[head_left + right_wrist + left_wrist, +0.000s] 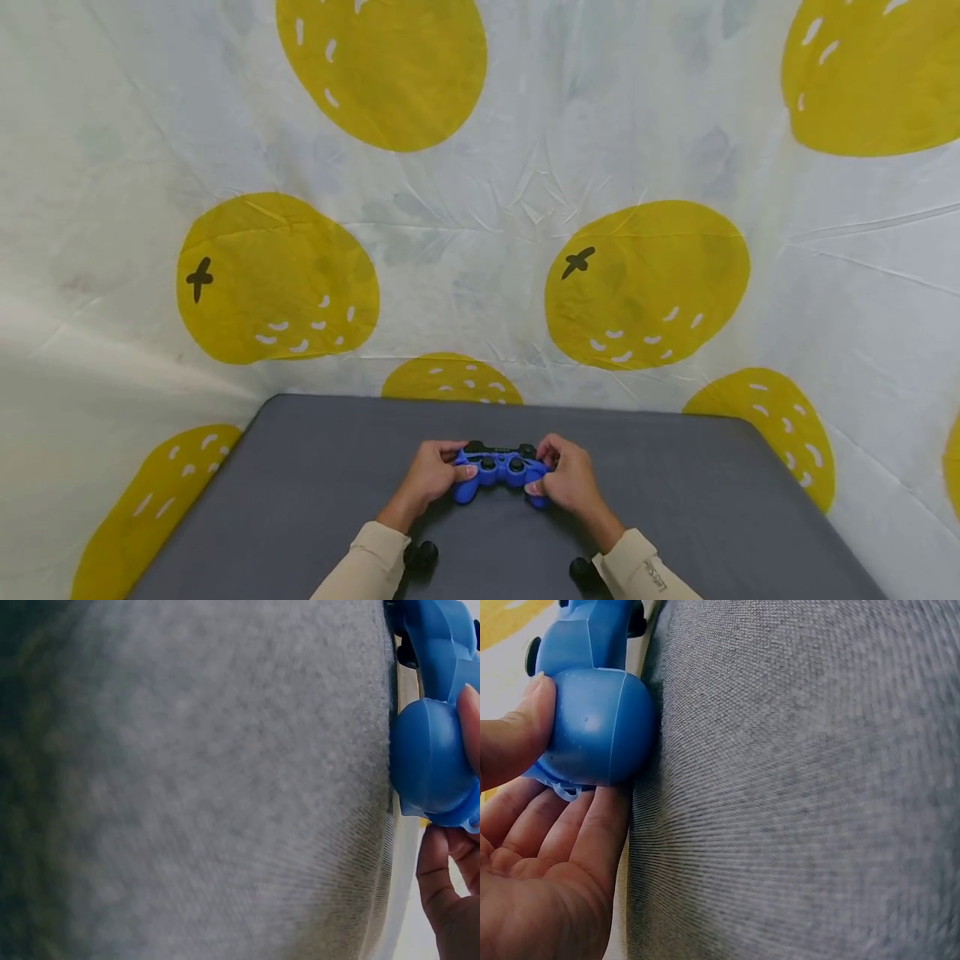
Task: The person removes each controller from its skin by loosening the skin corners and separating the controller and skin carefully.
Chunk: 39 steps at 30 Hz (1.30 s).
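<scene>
A blue game controller (501, 468) with two black thumbsticks and a black top edge lies on the grey surface, its handles toward me. My left hand (437, 473) grips its left handle, thumb on the face and fingers behind. In the left wrist view the rounded blue handle (592, 724) sits between thumb and fingers, with a small blue loop (568, 792) at its edge. My right hand (567, 475) holds the other side, thumb on the right handle and index finger bent at the upper corner. The right wrist view shows that handle (431, 757) with fingertips just below.
A grey cloth-covered table (300, 467) spreads around the controller. Behind it and at both sides hangs a white curtain (465, 275) printed with large yellow fruit. Black rounded devices (426, 557) sit at the cuffs of the beige sleeves (375, 558).
</scene>
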Motion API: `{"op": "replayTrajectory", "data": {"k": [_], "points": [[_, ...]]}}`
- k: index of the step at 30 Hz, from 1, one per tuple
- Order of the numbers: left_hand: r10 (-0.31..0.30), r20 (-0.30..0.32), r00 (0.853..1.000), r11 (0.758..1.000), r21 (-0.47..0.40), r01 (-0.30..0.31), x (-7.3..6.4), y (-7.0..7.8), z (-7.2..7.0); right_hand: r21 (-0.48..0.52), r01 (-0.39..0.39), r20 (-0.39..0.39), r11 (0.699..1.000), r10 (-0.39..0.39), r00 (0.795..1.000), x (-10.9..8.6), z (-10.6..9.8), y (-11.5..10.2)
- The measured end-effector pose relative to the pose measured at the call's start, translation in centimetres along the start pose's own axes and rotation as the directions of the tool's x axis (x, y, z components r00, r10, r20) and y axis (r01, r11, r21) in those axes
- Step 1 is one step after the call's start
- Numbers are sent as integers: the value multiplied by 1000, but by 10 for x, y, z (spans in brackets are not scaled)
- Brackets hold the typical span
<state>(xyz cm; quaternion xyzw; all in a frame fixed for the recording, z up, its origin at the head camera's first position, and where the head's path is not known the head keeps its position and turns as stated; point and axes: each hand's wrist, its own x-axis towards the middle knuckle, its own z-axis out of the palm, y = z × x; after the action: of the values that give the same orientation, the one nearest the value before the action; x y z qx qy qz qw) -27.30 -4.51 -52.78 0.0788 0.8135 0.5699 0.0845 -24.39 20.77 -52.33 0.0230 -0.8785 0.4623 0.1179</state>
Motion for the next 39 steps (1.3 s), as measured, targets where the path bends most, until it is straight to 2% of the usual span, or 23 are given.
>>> {"op": "replayTrajectory", "data": {"k": [4,10,13,15,18,20,22,24,27,31,39], "points": [[-8,-3,1000,1000,12,8,1,2,0,-37,59,12,998,-59,998,-1,-1,-1],[-14,-10,1000,1000,11,15,1,3,0,-181,140,43,974,-134,990,-1,-1,-4],[-15,-7,1000,1000,15,16,1,3,1,-175,156,50,972,-149,988,-1,-1,-11],[-13,-5,1000,1000,16,13,1,4,2,-95,111,53,989,-106,993,0,0,-19],[-12,-11,1000,1000,13,12,1,4,4,41,-24,56,999,22,998,1,1,-30],[-14,-21,1000,1000,17,14,1,4,6,73,-109,65,991,105,992,2,3,-36],[-19,-29,999,1000,18,19,2,4,7,44,-154,72,987,150,986,3,6,-40],[-22,-35,999,999,23,22,2,3,7,0,-170,75,985,170,983,4,8,-44],[-22,-36,999,1000,19,23,3,4,7,20,-210,67,978,208,976,6,11,-47],[-22,-31,999,1000,16,22,2,5,5,98,-250,47,963,247,968,6,15,-46],[-14,-32,999,1000,19,14,2,4,4,281,-273,7,920,282,959,7,24,-41]]}}
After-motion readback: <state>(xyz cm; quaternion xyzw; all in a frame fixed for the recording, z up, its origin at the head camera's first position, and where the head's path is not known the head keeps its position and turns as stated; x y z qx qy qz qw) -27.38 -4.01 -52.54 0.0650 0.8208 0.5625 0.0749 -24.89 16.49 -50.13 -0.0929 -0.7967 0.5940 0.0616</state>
